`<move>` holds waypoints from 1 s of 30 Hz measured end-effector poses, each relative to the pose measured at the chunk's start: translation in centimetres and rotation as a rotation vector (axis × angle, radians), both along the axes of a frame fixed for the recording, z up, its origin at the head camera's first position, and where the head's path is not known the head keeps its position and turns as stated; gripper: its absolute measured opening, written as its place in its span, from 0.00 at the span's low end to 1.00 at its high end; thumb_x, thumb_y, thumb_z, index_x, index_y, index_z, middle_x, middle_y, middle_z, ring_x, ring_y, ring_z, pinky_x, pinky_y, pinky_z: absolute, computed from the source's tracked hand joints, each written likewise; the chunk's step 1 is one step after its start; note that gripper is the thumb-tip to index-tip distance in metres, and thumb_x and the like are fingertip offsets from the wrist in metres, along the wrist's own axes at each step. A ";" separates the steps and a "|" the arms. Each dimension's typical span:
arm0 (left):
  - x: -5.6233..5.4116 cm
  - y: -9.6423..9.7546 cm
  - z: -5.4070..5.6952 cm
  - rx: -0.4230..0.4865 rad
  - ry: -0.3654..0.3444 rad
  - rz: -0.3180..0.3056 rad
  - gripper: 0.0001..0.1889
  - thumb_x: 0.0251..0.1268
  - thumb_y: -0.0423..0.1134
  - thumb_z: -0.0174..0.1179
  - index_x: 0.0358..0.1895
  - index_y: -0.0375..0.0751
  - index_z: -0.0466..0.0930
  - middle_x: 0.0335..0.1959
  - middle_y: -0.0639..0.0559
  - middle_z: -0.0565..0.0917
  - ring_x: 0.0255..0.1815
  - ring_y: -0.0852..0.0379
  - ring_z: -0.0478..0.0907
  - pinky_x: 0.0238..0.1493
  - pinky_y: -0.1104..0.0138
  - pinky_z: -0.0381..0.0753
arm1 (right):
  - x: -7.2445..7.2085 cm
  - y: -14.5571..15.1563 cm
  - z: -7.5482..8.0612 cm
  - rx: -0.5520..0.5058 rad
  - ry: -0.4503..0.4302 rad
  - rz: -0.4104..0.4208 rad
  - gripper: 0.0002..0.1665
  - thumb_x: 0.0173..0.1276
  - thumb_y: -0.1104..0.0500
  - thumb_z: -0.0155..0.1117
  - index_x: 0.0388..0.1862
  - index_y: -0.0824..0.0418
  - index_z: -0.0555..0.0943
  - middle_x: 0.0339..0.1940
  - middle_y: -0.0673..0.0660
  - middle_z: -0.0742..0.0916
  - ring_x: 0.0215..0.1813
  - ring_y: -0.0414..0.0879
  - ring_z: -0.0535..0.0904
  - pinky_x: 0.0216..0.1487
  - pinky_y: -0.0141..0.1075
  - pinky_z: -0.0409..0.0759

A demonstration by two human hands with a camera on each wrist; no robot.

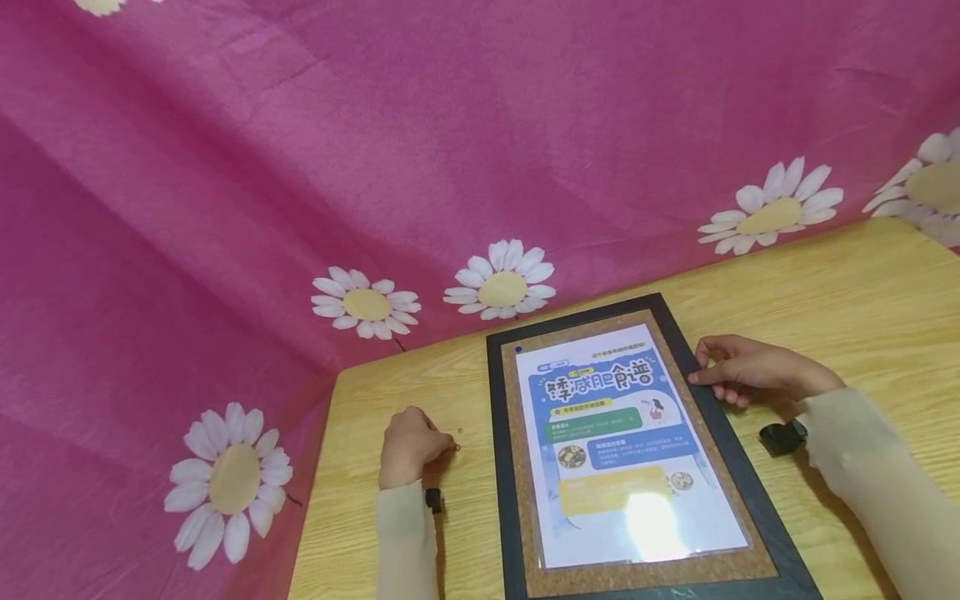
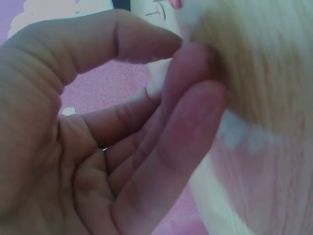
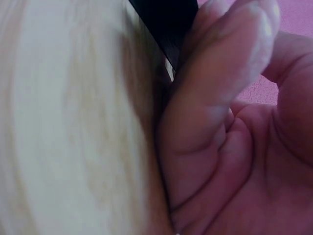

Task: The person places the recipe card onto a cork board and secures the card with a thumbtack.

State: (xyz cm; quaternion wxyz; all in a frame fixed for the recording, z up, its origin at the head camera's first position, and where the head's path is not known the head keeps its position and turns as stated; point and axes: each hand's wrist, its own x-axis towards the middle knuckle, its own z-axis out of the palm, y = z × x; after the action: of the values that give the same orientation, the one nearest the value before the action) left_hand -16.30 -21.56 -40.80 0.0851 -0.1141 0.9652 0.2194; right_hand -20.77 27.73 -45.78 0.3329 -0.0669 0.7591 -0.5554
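A cork board (image 1: 517, 467) with a black frame lies on the wooden table, with a glossy printed poster (image 1: 600, 542) on it. A blue pushpin (image 1: 518, 349) sits at the poster's upper left corner. My right hand (image 1: 757, 367) grips the frame's right edge, thumb at the rim; the right wrist view shows its fingers against the black frame (image 3: 168, 29). Left of the board, my left hand (image 1: 411, 446) is low over the table, thumb and fingertips together. Whether something tiny is between them is hidden. Beyond that hand lies a pale pushpin (image 2: 159, 11).
A pink cloth (image 1: 450, 150) with white daisies hangs behind and to the left of the table (image 1: 862, 283). A small black device (image 1: 783, 437) is at the right wrist, another (image 1: 433, 500) at the left. Light glares off the poster's lower part.
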 end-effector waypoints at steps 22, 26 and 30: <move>-0.4 -0.5 0.5 0.129 0.102 -0.047 0.06 0.67 0.37 0.69 0.39 0.39 0.93 0.41 0.45 0.92 0.38 0.54 0.84 0.38 0.62 0.85 | 0.0 0.1 -0.2 -0.024 0.001 0.007 0.18 0.77 0.56 0.63 0.46 0.63 0.64 0.23 0.49 0.78 0.21 0.38 0.73 0.26 0.30 0.77; -0.5 -0.1 0.6 0.202 0.147 -0.041 0.06 0.68 0.36 0.69 0.40 0.39 0.93 0.40 0.46 0.92 0.34 0.57 0.83 0.35 0.67 0.82 | 0.0 0.1 -0.2 -0.019 -0.003 0.003 0.17 0.77 0.56 0.63 0.46 0.62 0.64 0.23 0.49 0.78 0.22 0.38 0.74 0.26 0.30 0.77; -0.5 0.3 0.8 0.257 0.199 -0.023 0.04 0.66 0.34 0.69 0.37 0.39 0.92 0.36 0.46 0.91 0.32 0.57 0.82 0.33 0.68 0.80 | -0.1 0.0 -0.3 -0.003 -0.002 0.006 0.17 0.77 0.56 0.63 0.46 0.62 0.64 0.23 0.50 0.79 0.22 0.38 0.74 0.26 0.30 0.76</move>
State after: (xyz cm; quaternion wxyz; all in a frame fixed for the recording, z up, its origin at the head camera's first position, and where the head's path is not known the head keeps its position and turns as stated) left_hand -16.80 -21.29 -40.04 0.0056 -0.0690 0.9341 0.3502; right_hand -20.85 27.76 -46.08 0.3351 -0.0691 0.7576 -0.5559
